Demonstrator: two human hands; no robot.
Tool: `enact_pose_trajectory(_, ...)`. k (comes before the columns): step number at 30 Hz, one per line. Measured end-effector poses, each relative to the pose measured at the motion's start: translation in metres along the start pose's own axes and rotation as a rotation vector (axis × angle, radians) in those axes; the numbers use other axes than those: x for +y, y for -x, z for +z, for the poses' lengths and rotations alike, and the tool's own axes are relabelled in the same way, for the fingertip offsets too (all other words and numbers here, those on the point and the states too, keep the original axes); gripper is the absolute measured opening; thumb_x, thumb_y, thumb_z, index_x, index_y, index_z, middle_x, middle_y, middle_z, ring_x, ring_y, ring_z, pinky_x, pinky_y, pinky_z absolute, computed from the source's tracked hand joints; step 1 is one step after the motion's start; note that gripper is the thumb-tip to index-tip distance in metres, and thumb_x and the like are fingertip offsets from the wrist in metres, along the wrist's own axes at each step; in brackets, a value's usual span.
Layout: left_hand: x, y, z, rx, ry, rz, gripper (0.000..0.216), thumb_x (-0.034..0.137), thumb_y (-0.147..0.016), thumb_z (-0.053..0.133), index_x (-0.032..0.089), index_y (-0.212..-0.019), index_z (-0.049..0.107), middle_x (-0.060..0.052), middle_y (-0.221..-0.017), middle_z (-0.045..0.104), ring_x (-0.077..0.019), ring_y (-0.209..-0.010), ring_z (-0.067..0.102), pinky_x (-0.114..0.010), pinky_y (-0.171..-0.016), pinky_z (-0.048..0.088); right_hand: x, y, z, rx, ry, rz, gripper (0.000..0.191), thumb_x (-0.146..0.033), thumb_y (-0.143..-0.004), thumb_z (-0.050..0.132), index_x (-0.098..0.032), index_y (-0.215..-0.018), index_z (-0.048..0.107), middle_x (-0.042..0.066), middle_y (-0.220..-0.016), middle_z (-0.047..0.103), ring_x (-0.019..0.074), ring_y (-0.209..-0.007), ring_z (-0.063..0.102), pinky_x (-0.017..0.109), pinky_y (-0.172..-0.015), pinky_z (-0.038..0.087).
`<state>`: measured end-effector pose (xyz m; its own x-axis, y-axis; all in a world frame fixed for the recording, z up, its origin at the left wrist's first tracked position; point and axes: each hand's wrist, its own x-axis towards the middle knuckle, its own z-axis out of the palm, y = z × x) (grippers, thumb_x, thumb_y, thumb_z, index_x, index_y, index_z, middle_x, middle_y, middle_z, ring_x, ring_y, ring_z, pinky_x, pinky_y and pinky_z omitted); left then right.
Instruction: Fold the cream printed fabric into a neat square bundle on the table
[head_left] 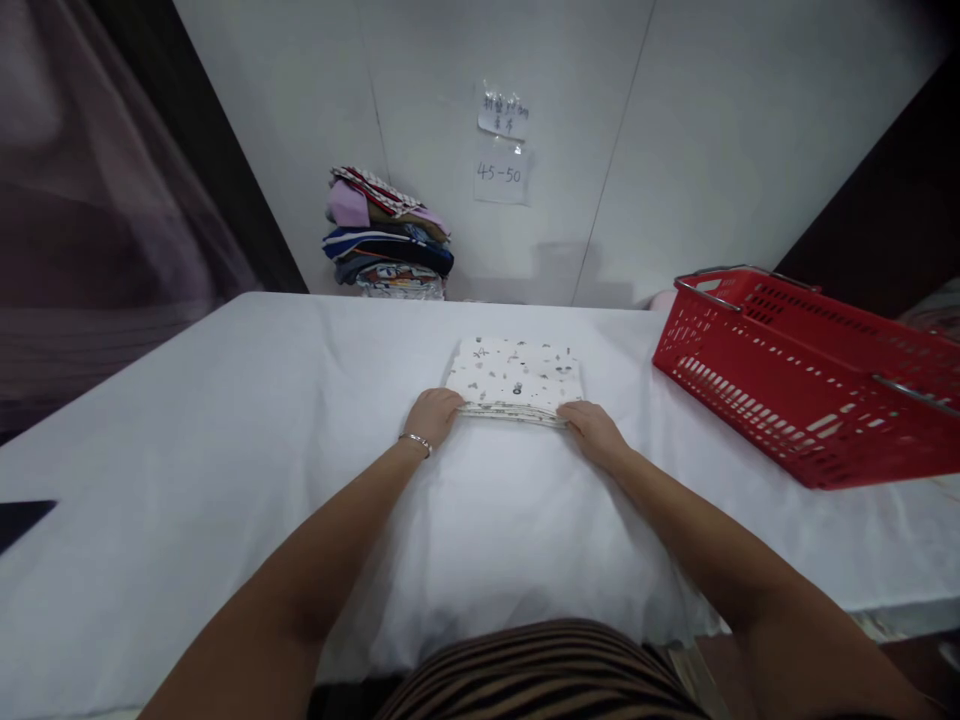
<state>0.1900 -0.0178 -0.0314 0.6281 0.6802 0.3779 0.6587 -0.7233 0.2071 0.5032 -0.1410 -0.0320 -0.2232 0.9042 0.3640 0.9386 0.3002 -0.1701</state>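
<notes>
A folded white cloth with small dark prints (516, 375) lies flat in the middle of the white-covered table (225, 450). My left hand (433, 414), with a thin bracelet at the wrist, grips the cloth's near left corner, fingers curled under the edge. At the near right corner my right hand (594, 428) holds the edge the same way. Both forearms reach straight out from my body.
A red plastic basket (802, 375) with metal handles stands tilted at the right side of the table. A stack of folded coloured clothes (386, 235) sits against the white wall at the back. Two paper notes (502, 145) are stuck on the wall.
</notes>
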Motion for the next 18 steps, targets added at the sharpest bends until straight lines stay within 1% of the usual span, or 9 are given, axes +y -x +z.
enact_pose_trajectory(2,0.004,-0.002,-0.002,0.003,0.001,-0.016,0.027,0.013,-0.077,0.045,0.022,-0.092,0.065,-0.004,-0.099,0.066,-0.0186,-0.097,0.057,-0.037,-0.092,0.037,-0.004,-0.002,-0.003,-0.010,-0.001,0.004,0.031,-0.012,-0.084,0.043,-0.020,-0.109,0.059,0.007,-0.112,0.061,0.0201,-0.103,0.052,0.034,-0.087,0.039)
enact_pose_trajectory(4,0.010,-0.004,-0.004,0.020,-0.010,-0.009,0.025,0.018,-0.077,0.048,0.022,-0.096,0.064,-0.004,-0.103,0.065,-0.0191,-0.099,0.055,-0.038,-0.094,0.035,-0.009,-0.006,-0.006,-0.013,0.001,0.005,0.030,-0.015,-0.083,0.046,-0.020,-0.110,0.058,0.007,-0.112,0.060,0.0207,-0.104,0.051,0.034,-0.087,0.038)
enact_pose_trajectory(6,0.018,-0.008,-0.004,0.032,-0.019,0.042,0.028,0.023,-0.079,0.051,0.022,-0.104,0.061,-0.004,-0.109,0.063,-0.0197,-0.105,0.052,-0.039,-0.095,0.033,-0.014,-0.013,-0.008,-0.009,0.004,-0.005,0.031,-0.017,-0.082,0.048,-0.019,-0.112,0.056,0.008,-0.114,0.059,0.0215,-0.105,0.050,0.035,-0.088,0.037)
enact_pose_trajectory(8,0.026,-0.014,-0.001,0.014,-0.019,0.097,0.030,0.026,-0.080,0.052,0.022,-0.109,0.058,-0.005,-0.114,0.061,-0.0199,-0.108,0.050,-0.039,-0.096,0.032,-0.020,-0.021,-0.007,-0.021,0.008,-0.031,0.030,-0.019,-0.084,0.047,-0.019,-0.113,0.056,0.009,-0.114,0.058,0.0217,-0.105,0.050,0.035,-0.087,0.037)
enact_pose_trajectory(10,0.032,-0.021,0.003,-0.024,-0.017,0.113,0.029,0.027,-0.080,0.053,0.023,-0.109,0.058,-0.004,-0.114,0.060,-0.0201,-0.108,0.049,-0.039,-0.095,0.033,-0.025,-0.030,-0.005,-0.045,0.022,-0.054,0.029,-0.022,-0.085,0.048,-0.018,-0.113,0.056,0.010,-0.115,0.058,0.0221,-0.105,0.049,0.035,-0.087,0.037)
enact_pose_trajectory(12,0.035,-0.027,0.007,-0.059,-0.014,0.092,0.028,0.029,-0.081,0.053,0.024,-0.107,0.059,-0.004,-0.113,0.060,-0.0207,-0.107,0.049,-0.038,-0.093,0.034,-0.030,-0.038,-0.002,-0.066,0.042,-0.059,0.028,-0.024,-0.086,0.050,-0.019,-0.113,0.056,0.010,-0.115,0.058,0.0225,-0.106,0.049,0.035,-0.086,0.037)
enact_pose_trajectory(16,0.035,-0.035,0.010,-0.103,-0.018,0.061,0.025,0.032,-0.081,0.053,0.025,-0.104,0.060,-0.005,-0.110,0.060,-0.0216,-0.105,0.049,-0.038,-0.090,0.035,-0.035,-0.050,0.003,-0.101,0.064,-0.043,0.026,-0.025,-0.087,0.049,-0.018,-0.111,0.057,0.009,-0.112,0.059,0.0222,-0.102,0.050,0.034,-0.085,0.037)
enact_pose_trajectory(18,0.035,-0.037,0.009,-0.127,-0.034,0.076,0.023,0.031,-0.081,0.053,0.025,-0.102,0.060,-0.004,-0.107,0.060,-0.0211,-0.102,0.050,-0.037,-0.088,0.036,-0.036,-0.054,0.005,-0.119,0.074,-0.037,0.026,-0.025,-0.087,0.049,-0.018,-0.110,0.058,0.009,-0.109,0.060,0.0221,-0.101,0.051,0.033,-0.084,0.038)
